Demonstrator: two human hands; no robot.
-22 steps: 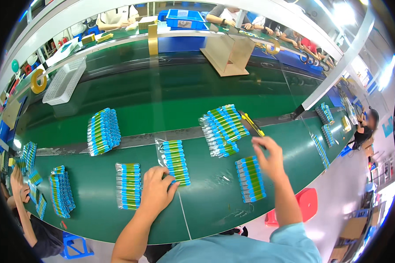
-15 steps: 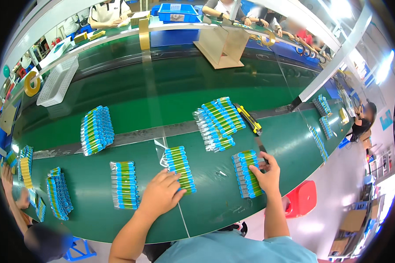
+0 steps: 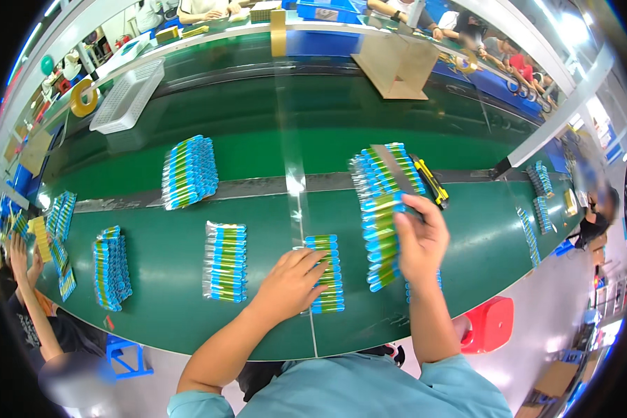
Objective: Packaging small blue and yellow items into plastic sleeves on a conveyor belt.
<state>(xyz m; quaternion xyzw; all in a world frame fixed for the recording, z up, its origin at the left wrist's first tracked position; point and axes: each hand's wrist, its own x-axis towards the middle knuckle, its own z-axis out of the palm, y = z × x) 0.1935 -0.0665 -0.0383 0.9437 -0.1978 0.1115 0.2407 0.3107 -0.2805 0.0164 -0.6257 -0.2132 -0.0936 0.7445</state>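
My left hand (image 3: 292,280) lies palm down, fingers stretched out, over the edge of a flat row of blue-and-green packets (image 3: 333,282) joined side by side. Pinched in my right hand (image 3: 423,240) is another row of packets (image 3: 381,244), tilted and raised off the table. A thin grey-brown blade (image 3: 393,168) sticks out beyond the same hand; its handle is hidden. Under my right wrist, blue edges of a further row (image 3: 439,279) peek out. Behind it lie stacked rows (image 3: 364,174) and a yellow-and-black box cutter (image 3: 432,182).
Another packet row (image 3: 225,261) and piled rows (image 3: 189,172) lie to the left on the green table (image 3: 167,279). Farther back stand a white basket (image 3: 127,97) and a beige board stand (image 3: 395,66). A metal post (image 3: 550,125) rises at right. Co-workers sit around.
My right hand has lifted a packet row off the table, its blade now over the rear stack. My left hand stays at its row. The whole view has shifted.
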